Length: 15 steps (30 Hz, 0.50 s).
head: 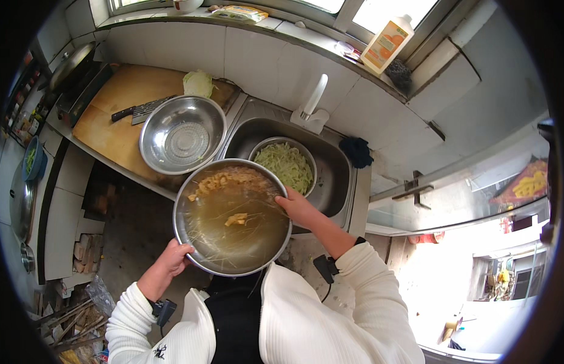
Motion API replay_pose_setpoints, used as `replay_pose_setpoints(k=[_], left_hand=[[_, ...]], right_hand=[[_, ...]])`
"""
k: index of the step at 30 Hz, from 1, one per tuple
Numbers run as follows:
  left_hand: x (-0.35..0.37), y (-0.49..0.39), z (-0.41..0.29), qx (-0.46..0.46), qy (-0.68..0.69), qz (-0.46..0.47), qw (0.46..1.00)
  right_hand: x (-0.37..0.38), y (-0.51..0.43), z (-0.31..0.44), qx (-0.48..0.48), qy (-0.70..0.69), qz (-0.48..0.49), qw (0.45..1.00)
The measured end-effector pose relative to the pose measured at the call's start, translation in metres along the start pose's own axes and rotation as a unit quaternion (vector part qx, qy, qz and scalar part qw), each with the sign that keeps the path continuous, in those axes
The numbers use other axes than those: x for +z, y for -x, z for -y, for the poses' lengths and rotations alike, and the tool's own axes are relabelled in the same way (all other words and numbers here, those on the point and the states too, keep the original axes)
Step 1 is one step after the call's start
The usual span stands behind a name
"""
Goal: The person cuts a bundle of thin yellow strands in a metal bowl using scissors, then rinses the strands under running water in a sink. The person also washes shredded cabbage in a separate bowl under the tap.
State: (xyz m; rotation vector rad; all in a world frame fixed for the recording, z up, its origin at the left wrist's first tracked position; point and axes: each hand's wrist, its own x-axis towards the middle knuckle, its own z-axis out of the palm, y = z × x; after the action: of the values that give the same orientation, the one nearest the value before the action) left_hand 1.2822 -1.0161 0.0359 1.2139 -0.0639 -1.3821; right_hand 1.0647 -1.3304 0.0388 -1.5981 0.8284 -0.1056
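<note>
Between my two hands I carry a large steel basin (232, 268) in front of my body, near the counter's front edge. Cloudy yellowish liquid with thin noodle-like strands (250, 195) fills much of it. Tan, folded pieces of food (223, 179) gather along its far side, with one clump at the centre. My left hand (172, 258) grips the near left rim, thumb on top. On the right rim is my right hand (296, 207). Just beyond, a smaller metal bowl (314, 166) of shredded cabbage (284, 164) sits in the sink. My fingers under the basin are hidden.
A second steel basin (184, 136) with a few scraps rests on the wooden board (98, 116). Behind it are a cleaver (148, 109) and a cut cabbage (198, 84). The white faucet (314, 98) rises behind the sink (329, 200). A dark cloth (356, 152) lies at the sink's right corner.
</note>
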Motion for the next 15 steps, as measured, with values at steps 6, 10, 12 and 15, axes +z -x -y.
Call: replay_pose_setpoints(k=[6,10,12,15], left_hand=[[-0.099,0.074,-0.017,-0.008,-0.052,-0.067,0.996],[-0.167,0.120,-0.025,0.002,-0.025,-0.105,0.994],[-0.201,0.134,-0.026,0.016,-0.007,-0.145,0.989],[-0.252,0.145,-0.039,0.034,0.020,-0.188,0.981]], right_hand=[[0.121,-0.001,0.004,-0.031,0.018,0.024,0.999],[0.202,-0.027,0.033,-0.036,-0.003,0.089,0.995],[0.236,-0.045,0.059,-0.085,0.059,0.127,0.986],[0.303,-0.093,0.098,-0.035,0.011,0.173,0.984]])
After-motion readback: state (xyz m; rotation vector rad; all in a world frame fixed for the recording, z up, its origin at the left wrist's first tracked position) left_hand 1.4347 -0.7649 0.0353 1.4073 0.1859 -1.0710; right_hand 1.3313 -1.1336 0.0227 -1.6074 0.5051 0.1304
